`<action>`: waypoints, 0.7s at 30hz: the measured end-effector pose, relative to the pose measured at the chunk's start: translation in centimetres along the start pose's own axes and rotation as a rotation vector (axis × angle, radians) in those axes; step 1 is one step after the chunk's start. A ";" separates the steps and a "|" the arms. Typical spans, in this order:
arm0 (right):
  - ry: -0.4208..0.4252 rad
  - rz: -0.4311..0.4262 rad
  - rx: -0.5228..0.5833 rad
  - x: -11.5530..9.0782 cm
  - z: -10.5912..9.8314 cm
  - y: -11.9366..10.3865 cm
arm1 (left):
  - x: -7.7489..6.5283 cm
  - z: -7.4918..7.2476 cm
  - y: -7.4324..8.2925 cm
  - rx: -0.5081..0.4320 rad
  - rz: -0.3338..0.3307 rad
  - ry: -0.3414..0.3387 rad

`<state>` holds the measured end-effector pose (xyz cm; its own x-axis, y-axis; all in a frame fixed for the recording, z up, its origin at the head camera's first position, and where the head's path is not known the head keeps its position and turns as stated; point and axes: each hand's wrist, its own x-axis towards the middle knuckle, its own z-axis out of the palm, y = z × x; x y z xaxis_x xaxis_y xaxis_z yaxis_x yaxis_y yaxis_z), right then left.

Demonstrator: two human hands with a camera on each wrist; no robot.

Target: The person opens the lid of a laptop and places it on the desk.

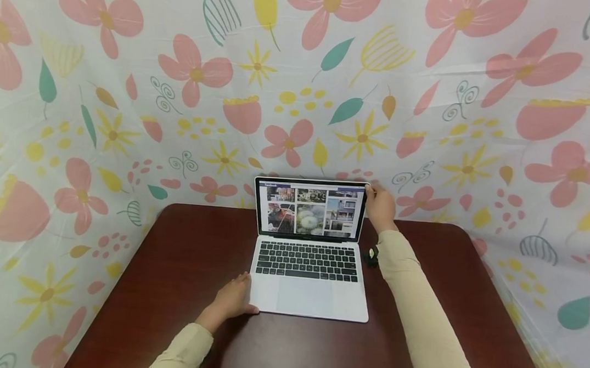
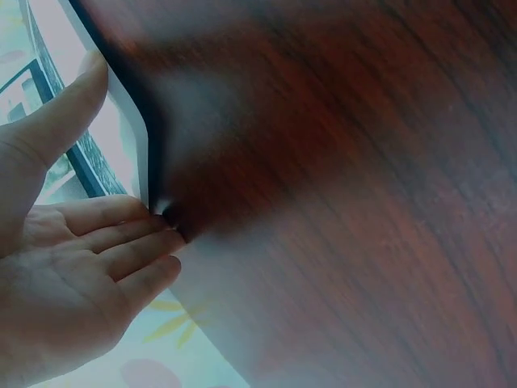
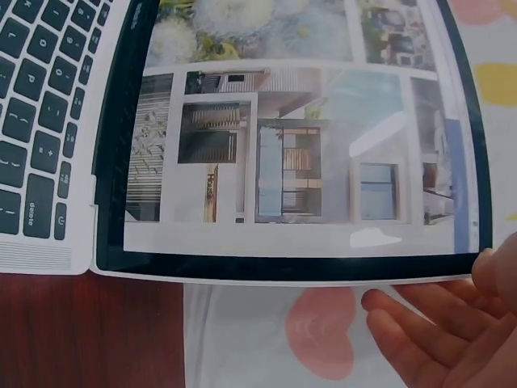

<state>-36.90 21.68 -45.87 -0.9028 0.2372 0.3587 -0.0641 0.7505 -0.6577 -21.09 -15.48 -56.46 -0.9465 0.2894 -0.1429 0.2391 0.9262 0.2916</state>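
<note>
An opened laptop (image 1: 315,297) with a silver body and black keys lies on the dark table. Its lit screen (image 1: 311,209) stands tilted back and shows a page of photos. My left hand (image 1: 233,297) rests at the base's front left corner, thumb along the front edge and fingers against the left side. Those fingers (image 2: 141,246) look nearly straight in the left wrist view. At the screen's upper right corner, my right hand (image 1: 380,207) pinches the edge. In the right wrist view the thumb (image 3: 487,271) is on the front bezel, with the other fingers partly behind the lid.
The dark reddish-brown table (image 1: 172,266) has a glossy top with rounded far corners. A flower-printed white cloth (image 1: 289,96) hangs behind the table and along both sides. A small black device (image 1: 372,255) sits at my right wrist, beside the keyboard.
</note>
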 end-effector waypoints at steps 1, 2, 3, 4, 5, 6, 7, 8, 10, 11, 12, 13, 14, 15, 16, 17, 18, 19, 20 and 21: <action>-0.015 -0.001 0.013 -0.1 -0.1 0.1 | 0.0 0.0 -0.1 -0.012 0.009 0.003; -0.033 -0.006 0.031 -0.3 -0.2 0.2 | 0.1 0.0 -0.2 -0.026 0.019 0.007; -0.051 -0.013 0.046 -0.6 -0.3 0.3 | 0.1 0.1 -0.4 -0.042 0.028 0.012; -0.067 -0.019 0.070 -0.9 -0.4 0.5 | 0.1 0.1 -0.5 -0.055 0.039 0.018; -0.089 -0.022 0.100 -1.2 -0.5 0.7 | 0.2 0.1 -0.6 -0.068 0.046 0.024; -0.113 -0.019 0.120 -1.7 -0.6 1.0 | 0.2 0.2 -0.8 -0.085 0.052 0.030; -0.135 -0.013 0.138 -2.2 -0.8 1.2 | 0.2 0.2 -0.9 -0.098 0.059 0.035; -0.150 0.000 0.145 -2.8 -1.0 1.5 | 0.3 0.3 -1.0 -0.110 0.065 0.040; -0.172 0.026 0.149 -4.0 -1.4 2.1 | 0.4 0.4 -1.1 -0.135 0.071 0.042; -0.185 0.041 0.141 -4.6 -1.7 2.4 | 0.5 0.4 -1.1 -0.152 0.069 0.038; -0.188 0.054 0.128 -5.3 -2.0 2.7 | 0.6 0.4 -1.2 -0.165 0.070 0.036; -0.194 0.064 0.123 -6.0 -2.3 2.9 | 0.7 0.5 -1.2 -0.173 0.070 0.031; -0.202 0.074 0.120 -6.6 -2.6 3.1 | 0.8 0.5 -1.3 -0.179 0.069 0.027; -0.211 0.077 0.116 -7.3 -3.0 3.4 | 0.9 0.5 -1.3 -0.186 0.065 0.022; -0.218 0.081 0.116 -7.9 -3.3 3.5 | 0.9 0.6 -1.4 -0.192 0.062 0.017; -0.228 0.082 0.119 -8.6 -3.7 3.8 | 0.8 0.7 -1.4 -0.199 0.057 0.013; -0.231 0.082 0.117 -9.2 -4.1 3.9 | 0.7 0.7 -1.5 -0.206 0.054 0.013; -0.234 0.085 0.110 -9.7 -4.5 4.1 | 0.7 0.8 -1.5 -0.213 0.052 0.013; -0.236 0.086 0.101 -10.3 -5.0 4.4 | 0.5 0.8 -1.6 -0.221 0.048 0.016; -0.230 0.079 0.092 -10.8 -5.6 4.5 | 0.3 0.7 -1.6 -0.241 0.050 0.025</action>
<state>-25.08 25.97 -49.02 -0.9788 0.1386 0.1508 -0.0185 0.6734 -0.7390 -21.60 -16.70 -57.62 -0.9406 0.3245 -0.0999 0.2301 0.8255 0.5153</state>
